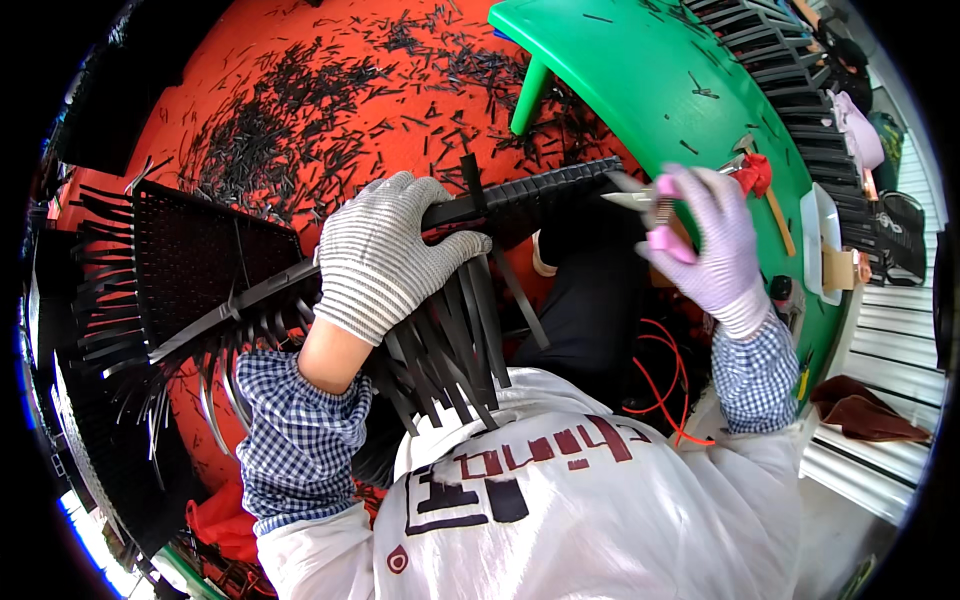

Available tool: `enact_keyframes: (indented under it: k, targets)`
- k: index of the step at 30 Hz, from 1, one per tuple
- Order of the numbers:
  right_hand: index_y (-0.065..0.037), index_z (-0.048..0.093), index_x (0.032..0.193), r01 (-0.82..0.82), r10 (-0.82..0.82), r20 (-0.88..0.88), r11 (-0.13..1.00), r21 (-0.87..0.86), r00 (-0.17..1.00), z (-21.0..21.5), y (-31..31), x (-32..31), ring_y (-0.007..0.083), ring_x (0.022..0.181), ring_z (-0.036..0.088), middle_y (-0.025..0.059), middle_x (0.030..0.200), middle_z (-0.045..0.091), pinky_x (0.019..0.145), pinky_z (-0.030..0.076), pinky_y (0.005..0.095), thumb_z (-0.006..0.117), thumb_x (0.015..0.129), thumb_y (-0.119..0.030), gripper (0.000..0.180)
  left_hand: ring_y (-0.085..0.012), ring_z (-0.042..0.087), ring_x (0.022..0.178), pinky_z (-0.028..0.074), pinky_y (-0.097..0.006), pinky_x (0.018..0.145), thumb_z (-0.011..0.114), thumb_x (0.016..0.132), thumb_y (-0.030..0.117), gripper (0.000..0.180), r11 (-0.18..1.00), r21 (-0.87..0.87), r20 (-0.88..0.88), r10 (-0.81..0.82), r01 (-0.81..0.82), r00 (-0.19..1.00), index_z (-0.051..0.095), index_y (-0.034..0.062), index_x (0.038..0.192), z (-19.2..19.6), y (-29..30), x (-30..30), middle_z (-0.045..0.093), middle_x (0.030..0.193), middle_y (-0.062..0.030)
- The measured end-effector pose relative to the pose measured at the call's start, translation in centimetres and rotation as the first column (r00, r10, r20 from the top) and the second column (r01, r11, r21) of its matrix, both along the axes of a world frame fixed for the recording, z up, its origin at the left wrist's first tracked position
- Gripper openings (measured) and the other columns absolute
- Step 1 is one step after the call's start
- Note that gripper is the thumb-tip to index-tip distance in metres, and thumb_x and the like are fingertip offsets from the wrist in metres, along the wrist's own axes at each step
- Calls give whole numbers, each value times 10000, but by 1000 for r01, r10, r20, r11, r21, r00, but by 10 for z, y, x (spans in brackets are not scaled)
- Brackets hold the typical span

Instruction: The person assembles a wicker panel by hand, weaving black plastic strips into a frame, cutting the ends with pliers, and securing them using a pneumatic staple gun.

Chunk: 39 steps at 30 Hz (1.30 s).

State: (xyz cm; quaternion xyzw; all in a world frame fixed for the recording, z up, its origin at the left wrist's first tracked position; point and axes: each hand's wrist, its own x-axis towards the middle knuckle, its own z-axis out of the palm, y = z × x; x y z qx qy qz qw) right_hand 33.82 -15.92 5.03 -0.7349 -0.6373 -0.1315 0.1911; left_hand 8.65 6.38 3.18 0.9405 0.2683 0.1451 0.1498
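Floor point(230, 60): red, strewn with black offcuts point(290, 120), left of the green table point(620, 50).
Woven piece point(550, 187): black, left of the green table, loose strips point(480, 310) hanging beneath.
Left hand point(385, 250): gloved, curled firmly over the woven piece's edge — thumb on the near side.
Right hand point(708, 235): gloved, blurred, closed round pink-handled shears point(662, 212) near the green table's left edge; blades point(628, 201) parted.
Risk: a slackening left hand could let the woven piece shift, and the blades nick its weave.
Tray point(811, 225): pale, on the green table's right side; cardboard point(838, 268) overlaps its rim — contents cannot be told.
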Motion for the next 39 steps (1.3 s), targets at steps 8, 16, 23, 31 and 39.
enact_keyframes:
  k: [8, 16, 23, 31, 39]
  targets:
    - [-110, 626, 1358, -187, 195, 250, 981, -56, 948, -2, 64, -19, 304, 1105, 572, 88, 1140, 584, 998, 488, 454, 837, 749, -385, 701, -281, 691, 790, 549, -395, 722, 834, 721, 522, 486, 1000, -19, -10, 18, -18, 1000, 736, 88, 917, 2, 0, 2, 672, 834, -75]
    - [-169, 634, 1371, -234, 241, 322, 970, -61, 916, -3, 71, -23, 306, 1116, 562, 88, 1177, 600, 1013, 480, 468, 807, 771, -432, 677, -272, 684, 787, 541, -391, 710, 832, 714, 547, 505, 1000, 17, -6, 21, -21, 1000, 730, 90, 904, 0, 1, 2, 646, 803, -77]
    - [-175, 641, 1345, -259, 256, 373, 965, -42, 892, -10, 74, -21, 271, 1036, 601, 60, 1101, 634, 966, 497, 425, 775, 824, -407, 586, -271, 684, 784, 546, -396, 722, 847, 719, 510, 479, 1000, -6, 9, 9, -9, 1000, 730, 83, 904, -1, 2, 2, 663, 816, -83]
    - [-103, 618, 1316, 255, -245, -435, 966, -36, 866, -35, 67, 62, 207, 1037, 692, 139, 1148, 697, 829, 582, 345, 809, 838, -456, 624, -272, 697, 791, 558, -386, 723, 822, 794, 397, 352, 999, -35, 31, -2, 3, 1000, 749, 82, 932, 0, 1, -5, 694, 859, -88]
    - [-162, 475, 1497, 782, -687, 375, 561, -271, 623, -119, 6, 228, 334, 1297, 547, 143, 1422, 557, 1134, 384, 511, 659, 863, -673, 835, -256, 700, 790, 556, -368, 719, 805, 821, 305, 283, 995, -73, 81, -60, 66, 995, 775, 114, 1027, -2, 2, 3, 693, 885, -82]
